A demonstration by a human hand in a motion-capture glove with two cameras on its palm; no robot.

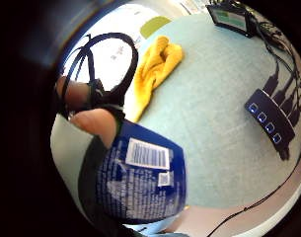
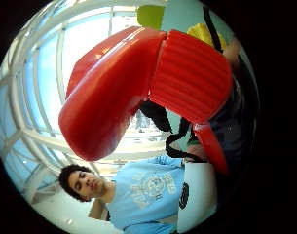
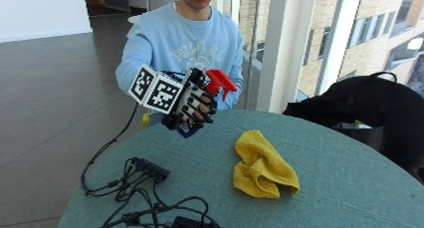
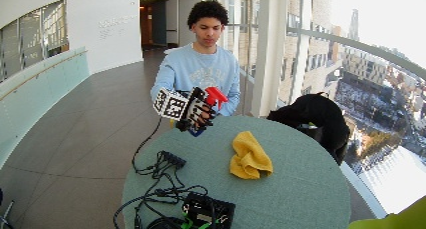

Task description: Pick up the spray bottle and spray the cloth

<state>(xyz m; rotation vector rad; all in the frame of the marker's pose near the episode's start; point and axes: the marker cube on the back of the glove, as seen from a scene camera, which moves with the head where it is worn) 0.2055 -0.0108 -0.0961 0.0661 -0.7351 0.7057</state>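
- We see the right hand (image 3: 189, 104) raised above the near edge of the table (image 3: 344, 178), its fingers curled round the bottle (image 3: 213, 88).
- The bottle is off the table, held upright in the air; its red sprayer (image 3: 220, 82) sticks out above the fingers, nozzle pointing toward the cloth's side.
- From the little-finger palm view we see the bottle's blue label (image 1: 140, 180) close against the palm, with fingertips (image 1: 93, 121) wrapped at its upper edge.
- From the thumb-side view the red sprayer (image 2: 138, 83) fills most of the frame.
- The cloth (image 3: 262, 166) is yellow, crumpled, and lies on the table well apart from the hand.
- We also note a black hub (image 3: 149, 168) with cables on the table near the person's side, and a black bag (image 3: 371, 108) beside the table.
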